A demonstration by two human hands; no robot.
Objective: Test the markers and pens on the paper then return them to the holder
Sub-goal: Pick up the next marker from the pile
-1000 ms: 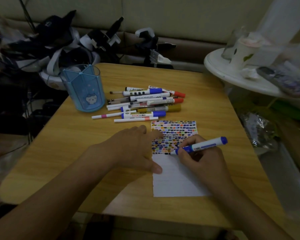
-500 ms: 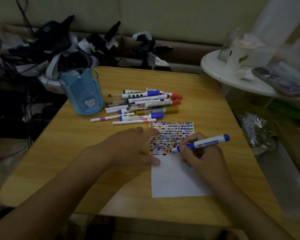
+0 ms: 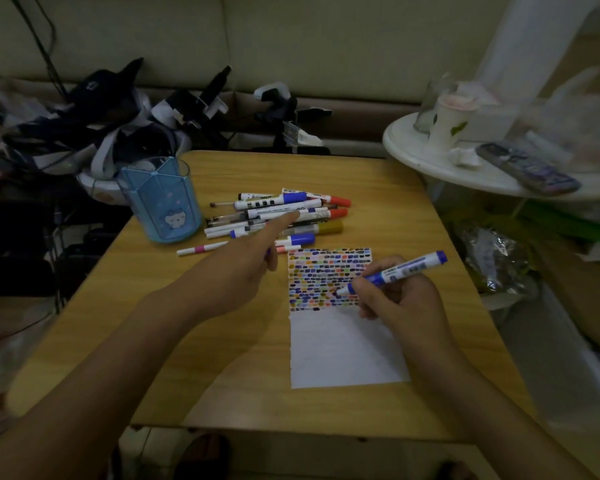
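The blue-and-white whiteboard marker (image 3: 394, 274) sits in my right hand (image 3: 400, 299), pinched between thumb and curled fingers, its uncapped tip resting among the lower rows of coloured dashes on the white sheet of lined paper (image 3: 343, 348), its blue cap end tilted up and away to the right. The paper lies flat on the light wooden table (image 3: 153, 327), its upper part covered in short blue, black, orange and pink strokes and its lower part bare. My left hand (image 3: 243, 268) hangs above the table just left of the paper, holding nothing, the index finger stretched out straight over the loose pile of markers and pens (image 3: 288, 216); whether the fingertip touches one I cannot tell. That pile lies just beyond the paper, mostly white barrels with blue, orange-red and mustard caps, with a thin white pen with a pink band (image 3: 201, 249) at its near left edge. Left of the pile stands the translucent blue plastic pen holder with a cat face on it (image 3: 161, 200), upright near the table's far left corner.
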